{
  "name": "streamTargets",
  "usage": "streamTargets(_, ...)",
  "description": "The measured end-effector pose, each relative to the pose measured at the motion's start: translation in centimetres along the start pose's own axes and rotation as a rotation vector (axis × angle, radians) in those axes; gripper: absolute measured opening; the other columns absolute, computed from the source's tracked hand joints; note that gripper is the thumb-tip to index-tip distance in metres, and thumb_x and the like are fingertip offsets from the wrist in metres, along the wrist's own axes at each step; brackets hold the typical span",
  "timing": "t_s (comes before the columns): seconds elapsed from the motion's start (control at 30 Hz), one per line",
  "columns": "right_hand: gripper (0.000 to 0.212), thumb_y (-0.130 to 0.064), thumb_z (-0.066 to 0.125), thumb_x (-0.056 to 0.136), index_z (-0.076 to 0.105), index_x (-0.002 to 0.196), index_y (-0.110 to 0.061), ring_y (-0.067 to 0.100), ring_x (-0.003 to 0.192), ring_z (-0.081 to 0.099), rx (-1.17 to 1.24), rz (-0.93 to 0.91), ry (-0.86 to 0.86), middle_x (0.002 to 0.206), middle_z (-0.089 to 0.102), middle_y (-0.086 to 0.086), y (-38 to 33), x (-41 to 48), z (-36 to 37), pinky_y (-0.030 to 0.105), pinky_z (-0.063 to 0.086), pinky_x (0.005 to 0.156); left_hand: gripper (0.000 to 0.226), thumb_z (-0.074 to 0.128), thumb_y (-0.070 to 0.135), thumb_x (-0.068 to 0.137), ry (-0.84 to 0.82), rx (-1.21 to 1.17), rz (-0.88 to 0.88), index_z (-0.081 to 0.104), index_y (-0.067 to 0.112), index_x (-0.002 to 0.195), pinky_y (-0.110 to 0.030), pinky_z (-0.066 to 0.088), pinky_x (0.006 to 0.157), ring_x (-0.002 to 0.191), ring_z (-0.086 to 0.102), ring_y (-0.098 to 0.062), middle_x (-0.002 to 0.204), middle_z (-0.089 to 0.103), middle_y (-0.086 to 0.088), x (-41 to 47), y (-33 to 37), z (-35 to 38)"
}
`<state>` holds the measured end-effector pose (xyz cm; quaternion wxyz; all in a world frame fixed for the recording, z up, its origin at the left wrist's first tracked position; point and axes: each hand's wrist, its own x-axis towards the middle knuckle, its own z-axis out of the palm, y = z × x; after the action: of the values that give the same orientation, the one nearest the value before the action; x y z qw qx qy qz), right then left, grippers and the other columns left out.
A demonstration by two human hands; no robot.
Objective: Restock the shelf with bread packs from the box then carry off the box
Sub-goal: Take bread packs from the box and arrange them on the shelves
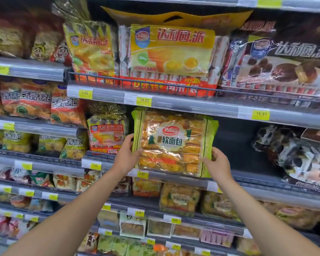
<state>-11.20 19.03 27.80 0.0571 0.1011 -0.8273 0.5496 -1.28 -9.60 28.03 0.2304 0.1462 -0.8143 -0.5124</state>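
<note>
A green-edged clear bread pack (pixel 172 143) full of golden rolls stands upright at the front of the middle shelf (pixel 229 179). My left hand (pixel 127 156) grips its left edge, thumb on the front. At the pack's lower right edge my right hand (pixel 217 162) holds it with curled fingers. The box is out of view.
Beside the pack on the left stands a smaller yellow-red cake bag (pixel 107 132). Right of it the shelf is a dark gap up to a black-and-white pack (pixel 294 156). Yellow cake packs (pixel 172 52) fill the shelf above; similar bread packs (pixel 179 198) sit below.
</note>
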Motion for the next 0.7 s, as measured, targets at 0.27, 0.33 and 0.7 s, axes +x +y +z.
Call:
streamTargets(0.27,0.047,-0.021,0.072,0.089,0.058,0.135,-0.023,0.018,0.119,0.060,-0.106,0.046,0.033,0.129,0.065,-0.007,1.1,5.8,2.4,0.046,0.050,0.102,0.058,0.067,0.012,0.095,-0.014,0.001,-0.035,0.038,0.024,0.144,-0.029,0.053,0.082,0.103,0.062,-0.009,0.118,0.062,0.007,6.2,-1.6,1.3)
streamTargets(0.33,0.050,-0.022,0.072,0.088,0.059,0.136,-0.022,0.017,0.120,0.060,-0.112,0.048,0.039,0.131,0.064,-0.007,1.2,6.9,3.2,0.044,0.049,0.104,0.063,0.067,0.012,0.094,-0.009,0.021,-0.057,0.034,0.022,0.147,-0.025,0.050,0.078,0.105,0.060,-0.013,0.113,0.060,0.007,7.5,-2.1,1.7)
streamTargets(0.7,0.045,-0.039,0.071,0.087,0.061,0.126,-0.018,0.025,0.103,0.064,-0.200,0.120,0.103,0.118,0.069,0.002,3.4,10.0,6.3,0.032,0.049,0.080,0.087,0.059,0.040,0.098,-0.079,0.170,-0.167,0.003,0.010,0.158,-0.039,0.043,0.104,0.134,0.047,-0.036,0.154,0.040,-0.017,12.1,-4.1,3.7)
